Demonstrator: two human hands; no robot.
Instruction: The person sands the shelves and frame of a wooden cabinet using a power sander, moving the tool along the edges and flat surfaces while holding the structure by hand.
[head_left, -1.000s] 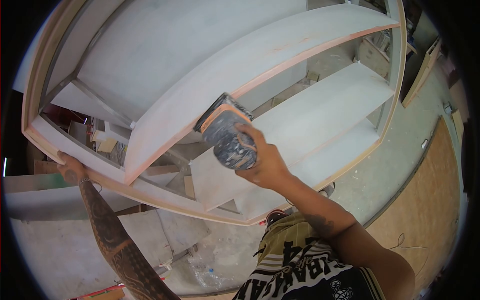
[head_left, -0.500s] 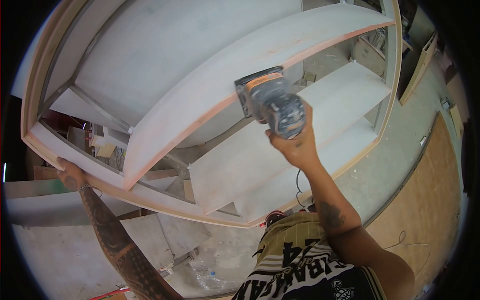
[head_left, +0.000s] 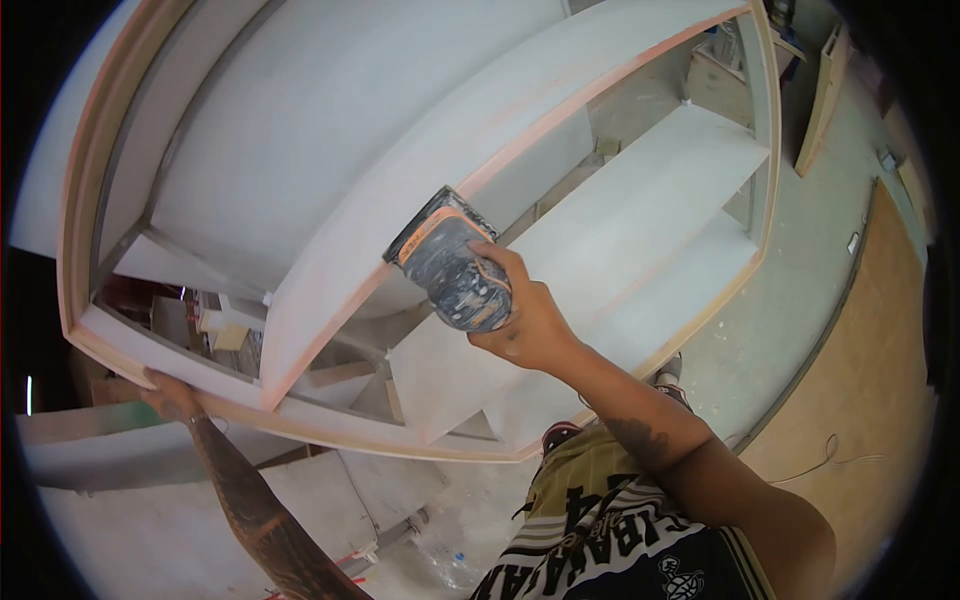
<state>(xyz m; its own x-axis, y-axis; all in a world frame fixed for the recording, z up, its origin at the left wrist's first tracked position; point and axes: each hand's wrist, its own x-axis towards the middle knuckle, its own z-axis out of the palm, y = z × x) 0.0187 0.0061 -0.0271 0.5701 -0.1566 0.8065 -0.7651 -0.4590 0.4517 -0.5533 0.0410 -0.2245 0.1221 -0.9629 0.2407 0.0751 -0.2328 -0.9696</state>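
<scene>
My right hand [head_left: 528, 318] is wrapped around the body of a dusty black-and-orange electric sander [head_left: 458, 275]. The sander's flat pad lies against the pinkish edge of a curved white panel [head_left: 345, 245], roughly midway along it. At the lower left, my left hand [head_left: 172, 396] grips the outer rim of the large white wooden frame [head_left: 330, 432] that the panel belongs to. Part of that hand's fingers is hidden by the rim.
White shelf-like boards [head_left: 600, 240] span the frame's inside, with open gaps between them. A brown wooden sheet [head_left: 850, 330] lies on the floor at right, with a thin cable [head_left: 830, 455] over it. Another board [head_left: 822, 100] leans at upper right.
The sander in my right hand has slid down and left along the curved panel's edge, and has turned somewhat. My left hand stays on the rim. The view has shifted slightly.
</scene>
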